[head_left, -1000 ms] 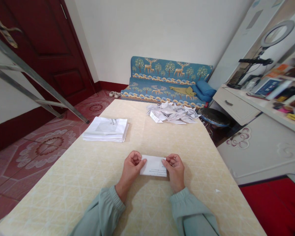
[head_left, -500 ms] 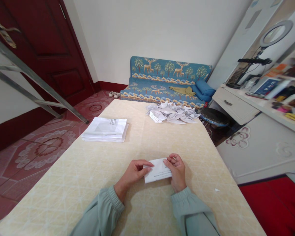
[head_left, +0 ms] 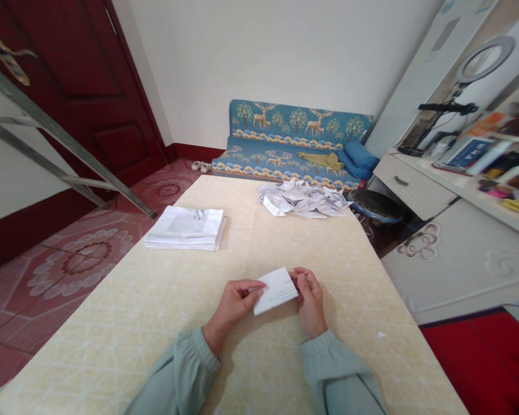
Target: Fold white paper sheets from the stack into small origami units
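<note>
A folded sheet of white paper with printed lines is held tilted above the table, its right end raised. My left hand pinches its left edge, thumb on top and the other fingers partly hidden. At the right edge, my right hand has its fingers curled against the paper, some fingertips hidden behind it. The right thumb lies off the printed face.
On the patterned tablecloth, a stack of white sheets lies at the left. A heap of folded paper pieces sits at the far edge. A small paper scrap is at the right. Beyond stands a blue sofa; a metal ladder leans left.
The paper has turned, its right end rising away from me. My right thumb has slid off its face to the right edge. My left hand keeps its pinch.
</note>
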Motion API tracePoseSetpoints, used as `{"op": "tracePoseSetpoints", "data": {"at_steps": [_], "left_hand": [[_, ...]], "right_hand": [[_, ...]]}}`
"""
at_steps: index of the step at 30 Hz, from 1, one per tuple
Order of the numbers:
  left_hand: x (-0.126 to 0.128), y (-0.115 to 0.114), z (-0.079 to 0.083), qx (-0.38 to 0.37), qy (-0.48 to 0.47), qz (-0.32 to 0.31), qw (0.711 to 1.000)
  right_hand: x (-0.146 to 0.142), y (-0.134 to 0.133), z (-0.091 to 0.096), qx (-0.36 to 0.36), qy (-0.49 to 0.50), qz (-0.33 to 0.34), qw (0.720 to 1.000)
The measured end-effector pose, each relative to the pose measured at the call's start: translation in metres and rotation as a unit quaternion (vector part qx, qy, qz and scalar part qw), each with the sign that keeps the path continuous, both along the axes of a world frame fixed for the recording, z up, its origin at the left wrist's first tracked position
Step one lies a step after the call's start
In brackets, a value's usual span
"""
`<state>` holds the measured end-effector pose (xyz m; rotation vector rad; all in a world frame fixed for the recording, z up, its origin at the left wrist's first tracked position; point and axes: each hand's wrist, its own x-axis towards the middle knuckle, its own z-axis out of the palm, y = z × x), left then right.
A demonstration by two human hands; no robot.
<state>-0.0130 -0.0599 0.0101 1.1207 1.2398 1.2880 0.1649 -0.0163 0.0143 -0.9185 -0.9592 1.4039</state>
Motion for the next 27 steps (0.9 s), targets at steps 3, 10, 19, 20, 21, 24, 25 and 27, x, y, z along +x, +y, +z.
{"op": "tracePoseSetpoints", "data": {"at_steps": [3,10,19,20,21,24,25,27], "left_hand": [[-0.001,0.002,0.0,0.012,-0.004,0.084,0.996],[0.003,0.001,0.006,0.097,0.042,0.097,0.99],[0.009,0.0,0.006,0.048,0.005,0.092,0.995],[0.01,0.0,0.006,0.041,0.003,0.09,0.995],[0.01,-0.001,0.006,0.036,0.001,0.088,0.995],[0.009,-0.002,0.005,0.028,-0.008,0.086,0.996],[0.009,-0.001,0.005,0.024,-0.013,0.086,0.996],[0.008,-0.001,0.003,0.019,-0.02,0.084,0.996]], "right_hand": [[-0.005,-0.002,0.001,0.029,-0.034,0.049,0.998],[-0.031,-0.015,0.003,0.02,-0.092,0.131,0.987],[-0.028,-0.016,0.0,-0.006,-0.181,0.07,0.981],[-0.028,-0.016,-0.002,-0.007,-0.191,0.063,0.979],[-0.028,-0.016,-0.003,-0.007,-0.197,0.059,0.979],[-0.027,-0.016,-0.004,-0.002,-0.202,0.053,0.978],[-0.027,-0.016,-0.003,-0.001,-0.202,0.048,0.978],[-0.026,-0.016,-0.002,0.004,-0.202,0.027,0.979]]}}
